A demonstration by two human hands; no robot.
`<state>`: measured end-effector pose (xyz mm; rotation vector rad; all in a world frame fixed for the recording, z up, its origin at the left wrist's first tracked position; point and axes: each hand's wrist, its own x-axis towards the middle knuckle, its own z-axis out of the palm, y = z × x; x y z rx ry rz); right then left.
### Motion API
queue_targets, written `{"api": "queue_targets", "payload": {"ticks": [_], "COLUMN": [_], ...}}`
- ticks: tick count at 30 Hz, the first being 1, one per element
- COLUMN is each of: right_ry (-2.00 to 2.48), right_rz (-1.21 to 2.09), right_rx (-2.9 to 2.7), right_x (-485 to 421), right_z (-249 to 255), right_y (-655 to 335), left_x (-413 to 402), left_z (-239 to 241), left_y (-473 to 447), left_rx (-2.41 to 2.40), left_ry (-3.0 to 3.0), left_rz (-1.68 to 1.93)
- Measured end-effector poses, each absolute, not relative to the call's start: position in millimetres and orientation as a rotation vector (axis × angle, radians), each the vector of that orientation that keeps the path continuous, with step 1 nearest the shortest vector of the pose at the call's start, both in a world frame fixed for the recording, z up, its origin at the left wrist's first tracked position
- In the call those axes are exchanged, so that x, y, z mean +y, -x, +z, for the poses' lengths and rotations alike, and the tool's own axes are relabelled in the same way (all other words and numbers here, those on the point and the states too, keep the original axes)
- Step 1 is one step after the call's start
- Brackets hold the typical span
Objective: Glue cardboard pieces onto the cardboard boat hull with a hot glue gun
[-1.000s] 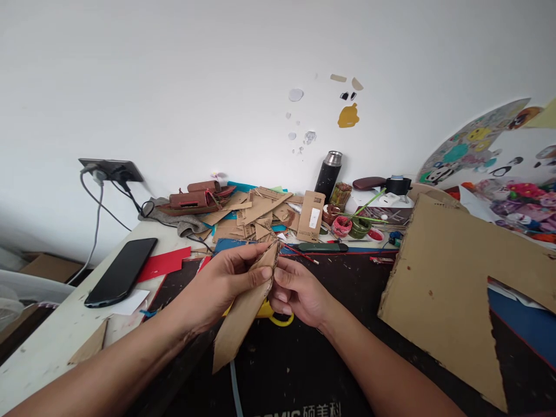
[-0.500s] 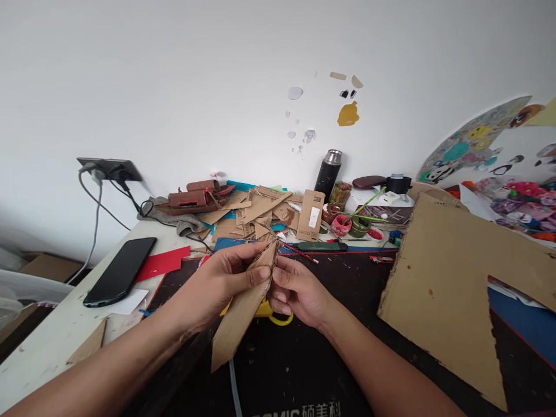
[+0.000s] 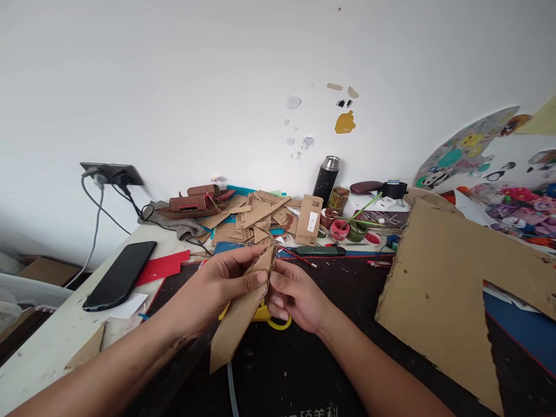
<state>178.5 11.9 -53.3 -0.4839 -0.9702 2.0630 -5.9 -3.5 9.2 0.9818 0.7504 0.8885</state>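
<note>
Both hands hold one long brown cardboard strip (image 3: 237,324) above the dark desk mat (image 3: 339,324). My left hand (image 3: 226,286) pinches the strip's upper end from the left, thumb across its face. My right hand (image 3: 291,295) grips the same upper edge from the right, fingers curled. The strip slants down to the left, its lower end free. A yellow-handled tool (image 3: 271,315), mostly hidden, lies on the mat just under the hands.
A large cut cardboard sheet (image 3: 443,289) lies at the right. A black phone (image 3: 119,275) and red paper (image 3: 163,265) rest at the left. Cardboard scraps (image 3: 256,217), paint pots (image 3: 347,229), a black flask (image 3: 326,178) and a brown model boat (image 3: 195,201) crowd the back by the wall.
The hands and the strip keep the same grip. The view has tilted slightly, so everything sits a little lower and to the left.
</note>
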Motion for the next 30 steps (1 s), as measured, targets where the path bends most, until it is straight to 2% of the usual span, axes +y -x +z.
{"api": "queue_targets", "payload": {"ticks": [30], "right_ry": [0.528], "right_rz": [2.034], "right_rx": [-1.046], "right_x": [10.2], "right_z": [-53.3], "right_y": [-178.9], "left_x": [-3.4], "left_z": [11.4], "left_y": [10.0], "left_rx": [0.733], "left_ry": [-1.041], "left_rz": [0.883]}}
